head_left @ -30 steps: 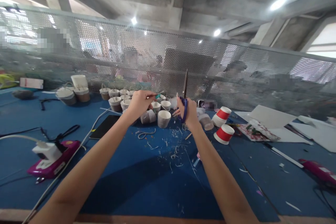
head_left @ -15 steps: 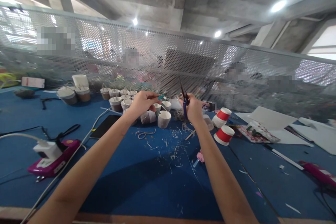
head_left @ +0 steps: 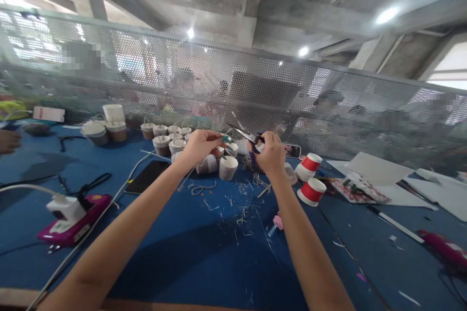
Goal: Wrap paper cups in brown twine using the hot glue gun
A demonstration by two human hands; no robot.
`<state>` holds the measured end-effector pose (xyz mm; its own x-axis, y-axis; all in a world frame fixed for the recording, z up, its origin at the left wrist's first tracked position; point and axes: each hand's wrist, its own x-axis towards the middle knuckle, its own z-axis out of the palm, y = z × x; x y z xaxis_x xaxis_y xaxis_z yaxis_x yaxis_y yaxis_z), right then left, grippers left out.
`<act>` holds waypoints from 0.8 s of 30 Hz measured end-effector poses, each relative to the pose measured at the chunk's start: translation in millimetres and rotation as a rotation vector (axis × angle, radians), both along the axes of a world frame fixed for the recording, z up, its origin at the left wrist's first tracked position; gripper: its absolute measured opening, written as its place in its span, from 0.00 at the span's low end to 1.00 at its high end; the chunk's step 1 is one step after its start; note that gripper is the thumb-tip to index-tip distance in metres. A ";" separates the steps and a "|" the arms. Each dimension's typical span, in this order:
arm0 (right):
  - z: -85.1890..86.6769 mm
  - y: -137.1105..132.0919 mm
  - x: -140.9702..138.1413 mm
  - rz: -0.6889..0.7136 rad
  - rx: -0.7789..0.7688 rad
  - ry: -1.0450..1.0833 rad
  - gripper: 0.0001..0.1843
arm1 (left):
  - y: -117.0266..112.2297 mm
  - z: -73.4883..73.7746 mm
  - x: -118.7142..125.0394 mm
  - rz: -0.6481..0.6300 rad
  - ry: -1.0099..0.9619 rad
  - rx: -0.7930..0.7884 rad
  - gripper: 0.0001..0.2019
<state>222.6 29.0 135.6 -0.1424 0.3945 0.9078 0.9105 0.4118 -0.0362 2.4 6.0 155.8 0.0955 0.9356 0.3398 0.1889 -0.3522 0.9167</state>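
Note:
My left hand (head_left: 202, 148) is closed in a pinch, its fingertips on a thin pale string (head_left: 187, 178) that trails down below the hand. A teal spot shows at the fingertips; whether it is a nail or a small object, I cannot tell. To its right, my right hand (head_left: 270, 153) grips scissors (head_left: 245, 132) with dark blue handles. The blades are spread and point left, toward the left hand. Beneath the hands stands a whitish paper cup (head_left: 228, 168), with a cup (head_left: 207, 164) lying beside it. Several small cups with string handles (head_left: 161, 145) stand behind my left hand.
String clippings (head_left: 242, 211) litter the blue table (head_left: 204, 262). Red-and-white cups (head_left: 312, 191) lie on the right, near paper sheets (head_left: 379, 170). A black phone (head_left: 148, 177), a cable and a purple power strip (head_left: 75, 221) lie left. A perforated metal screen (head_left: 146, 68) stands behind.
The scissors have opened and swung from pointing up to pointing left. The pinched string now hangs below my left hand. Another person's hand has appeared at the left edge.

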 end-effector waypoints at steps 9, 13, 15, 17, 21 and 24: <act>1.7 -6.8 -6.7 -0.084 -0.010 -0.085 0.14 | -13.7 7.5 3.4 0.039 0.104 0.067 0.08; 1.6 -7.6 -8.7 -0.107 -0.027 -0.112 0.17 | -15.8 8.3 5.0 0.086 0.144 0.112 0.08; 1.7 -8.4 -9.7 -0.123 -0.035 -0.116 0.17 | -17.6 9.5 5.9 0.101 0.165 0.126 0.07; 1.9 -9.4 -10.7 -0.139 -0.042 -0.117 0.18 | -19.7 10.8 6.8 0.115 0.182 0.137 0.07; 1.3 -9.9 -12.1 -0.166 -0.047 -0.110 0.18 | -23.1 12.6 8.4 0.160 0.201 0.158 0.07; 0.2 -8.8 -12.9 -0.170 -0.049 -0.099 0.19 | -24.8 13.3 10.0 0.199 0.214 0.152 0.08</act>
